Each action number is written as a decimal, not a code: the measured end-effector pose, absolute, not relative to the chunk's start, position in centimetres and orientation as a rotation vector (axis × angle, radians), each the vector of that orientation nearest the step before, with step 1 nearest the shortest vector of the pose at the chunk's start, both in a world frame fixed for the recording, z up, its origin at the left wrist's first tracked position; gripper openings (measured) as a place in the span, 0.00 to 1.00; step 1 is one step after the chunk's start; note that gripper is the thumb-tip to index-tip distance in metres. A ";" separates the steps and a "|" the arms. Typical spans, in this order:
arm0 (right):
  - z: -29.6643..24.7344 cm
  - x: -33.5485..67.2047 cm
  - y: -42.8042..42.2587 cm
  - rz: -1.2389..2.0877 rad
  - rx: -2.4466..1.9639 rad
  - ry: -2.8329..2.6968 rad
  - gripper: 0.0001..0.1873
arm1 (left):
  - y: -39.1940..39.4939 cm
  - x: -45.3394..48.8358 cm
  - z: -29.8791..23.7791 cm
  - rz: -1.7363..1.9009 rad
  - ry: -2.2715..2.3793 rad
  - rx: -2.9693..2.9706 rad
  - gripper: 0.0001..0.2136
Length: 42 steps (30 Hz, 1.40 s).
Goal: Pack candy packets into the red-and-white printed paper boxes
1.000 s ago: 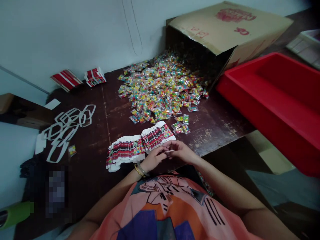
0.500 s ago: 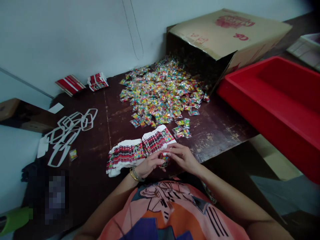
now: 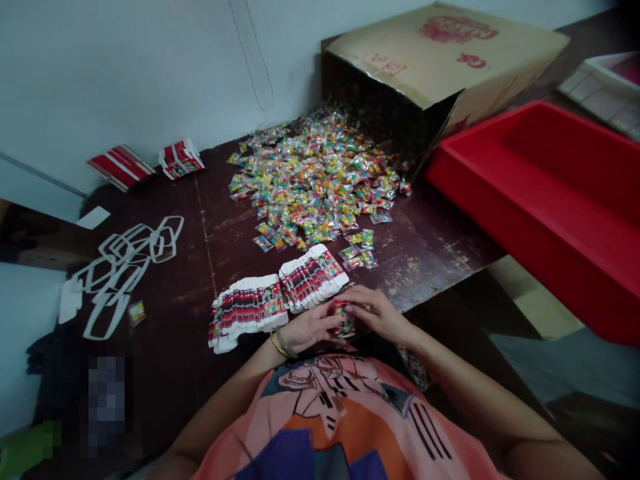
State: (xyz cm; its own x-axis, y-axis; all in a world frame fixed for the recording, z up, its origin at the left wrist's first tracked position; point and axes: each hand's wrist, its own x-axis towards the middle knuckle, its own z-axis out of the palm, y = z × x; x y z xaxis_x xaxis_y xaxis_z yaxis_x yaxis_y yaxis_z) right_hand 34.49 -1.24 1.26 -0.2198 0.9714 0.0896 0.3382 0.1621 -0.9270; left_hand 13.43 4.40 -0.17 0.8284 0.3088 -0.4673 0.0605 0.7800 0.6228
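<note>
Red-printed carton [image 3: 346, 323], a pale sliver a second ago, is now held print showing by left hand [image 3: 311, 327] and right hand [image 3: 380, 316] at near table edge [image 3: 430, 285], likely mid-handling.

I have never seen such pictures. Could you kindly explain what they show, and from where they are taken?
There is no machine, only a person's bare left hand and right hand. One camera, worn on the head, looks forward and down. On the dark table lie a heap of clear, colourful packets and two fanned stacks of printed cartons. An open cardboard box and a red tray are toward the right. Both hands share a grip on a small printed item, partly hidden.
</note>
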 end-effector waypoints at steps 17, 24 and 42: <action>-5.4 36.1 4.5 0.342 -1.343 -2.133 0.12 | 5.2 10.9 -0.4 0.315 0.821 0.671 0.20; -1.0 31.2 -0.9 0.460 -1.035 -2.254 0.12 | 5.5 12.9 -0.9 0.470 0.794 0.548 0.18; 1.0 32.2 2.4 1.401 -0.938 -1.999 0.12 | 3.7 13.5 -1.8 0.206 0.841 1.140 0.17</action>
